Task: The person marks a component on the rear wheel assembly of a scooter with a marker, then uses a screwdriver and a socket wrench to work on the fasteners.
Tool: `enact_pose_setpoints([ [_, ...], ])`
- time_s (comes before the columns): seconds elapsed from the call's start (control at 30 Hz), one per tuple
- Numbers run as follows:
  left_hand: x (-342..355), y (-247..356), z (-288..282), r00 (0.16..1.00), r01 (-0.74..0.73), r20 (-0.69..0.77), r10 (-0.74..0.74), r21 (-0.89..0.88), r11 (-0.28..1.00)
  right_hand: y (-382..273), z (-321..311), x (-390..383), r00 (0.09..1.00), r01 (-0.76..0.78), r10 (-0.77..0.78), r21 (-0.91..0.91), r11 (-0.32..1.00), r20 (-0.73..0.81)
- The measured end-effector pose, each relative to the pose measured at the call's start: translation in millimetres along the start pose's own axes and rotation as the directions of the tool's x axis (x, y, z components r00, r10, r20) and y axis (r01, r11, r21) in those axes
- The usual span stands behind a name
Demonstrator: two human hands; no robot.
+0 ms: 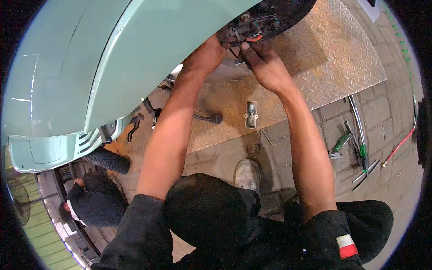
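My two hands are up at a dark, greasy mechanical assembly beside the black tire of a mint-green scooter. My left hand reaches in along the panel's lower edge, its fingers mostly hidden in the dark parts. At the assembly's lower side, my right hand has its blackened thumb and fingers closed together; what they pinch is too small and dark to name. Just above my right thumb shows an orange part. A thin black cable or hose hangs between the hands.
A small rectangular metal cover lies on the diamond-plate platform. On the paving to the right are a green-handled tool, a long bar with a green grip and a red hose. Another person crouches at lower left.
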State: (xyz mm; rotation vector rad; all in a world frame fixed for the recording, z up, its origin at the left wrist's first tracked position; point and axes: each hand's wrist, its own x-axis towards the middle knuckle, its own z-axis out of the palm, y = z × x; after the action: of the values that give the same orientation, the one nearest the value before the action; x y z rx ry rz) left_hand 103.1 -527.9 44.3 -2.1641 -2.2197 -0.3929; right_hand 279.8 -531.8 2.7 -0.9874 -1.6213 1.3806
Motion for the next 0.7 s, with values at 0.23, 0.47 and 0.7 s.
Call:
enact_pose_setpoints([
  [0.23, 0.3, 7.9, -7.3, 0.999, 0.044, 0.018, -0.044, 0.035, 0.998, 4.9, -2.9, 3.4, 0.998, -0.062, 0.062, 0.053, 0.997, 0.013],
  [0.47, 1.1, 10.0, -9.2, 0.996, 0.037, 0.073, -0.041, 0.063, 0.997, 7.6, -1.7, 10.8, 0.999, 0.033, -0.032, 0.042, 0.999, -0.021],
  [0.7, 1.0, 11.4, -5.2, 0.998, 0.041, 0.042, -0.041, 0.010, 0.999, 14.5, 1.9, 31.6, 0.994, -0.047, 0.034, -0.128, 0.991, -0.102],
])
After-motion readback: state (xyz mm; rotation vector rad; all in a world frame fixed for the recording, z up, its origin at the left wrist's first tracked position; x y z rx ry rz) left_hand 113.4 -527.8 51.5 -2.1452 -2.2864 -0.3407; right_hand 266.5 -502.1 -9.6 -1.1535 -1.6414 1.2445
